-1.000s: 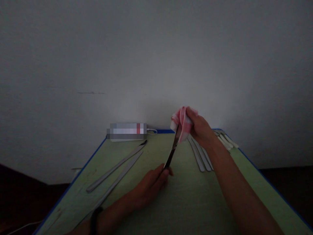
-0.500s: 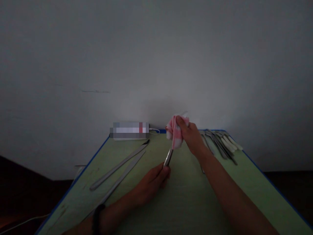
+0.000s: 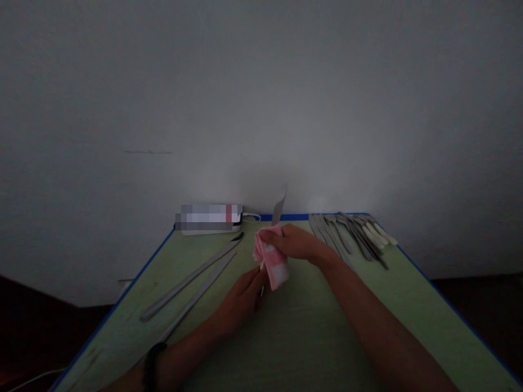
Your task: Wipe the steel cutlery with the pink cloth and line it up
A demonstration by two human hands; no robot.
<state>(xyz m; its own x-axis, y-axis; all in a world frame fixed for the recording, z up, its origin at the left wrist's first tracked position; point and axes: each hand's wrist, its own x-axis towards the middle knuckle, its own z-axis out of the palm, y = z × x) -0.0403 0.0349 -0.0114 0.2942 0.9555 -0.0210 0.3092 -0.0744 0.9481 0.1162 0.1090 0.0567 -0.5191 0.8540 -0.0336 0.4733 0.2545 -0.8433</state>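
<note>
My left hand (image 3: 244, 294) is closed around the handle of a table knife (image 3: 279, 211), which it holds tilted upward over the table. A pink-and-white cloth (image 3: 275, 265) is wrapped round the knife's middle, pinched by my right hand (image 3: 296, 241) with the thumb on top. The blade's curved tip sticks out above the cloth, while most of the handle is hidden by cloth and fingers. Both hands are close together, the right one just above and beyond the left.
On the green, blue-edged table (image 3: 310, 337), two long metal knives (image 3: 192, 280) lie at left. Several pieces of cutlery (image 3: 355, 237), some white-handled, lie at the right rear. A partly blurred white device (image 3: 210, 220) with a cable sits by the wall (image 3: 261, 98).
My right hand has slid the cloth down the knife towards my left hand, baring the blade's upper part. The view has shifted slightly, and the left hand keeps its hold.
</note>
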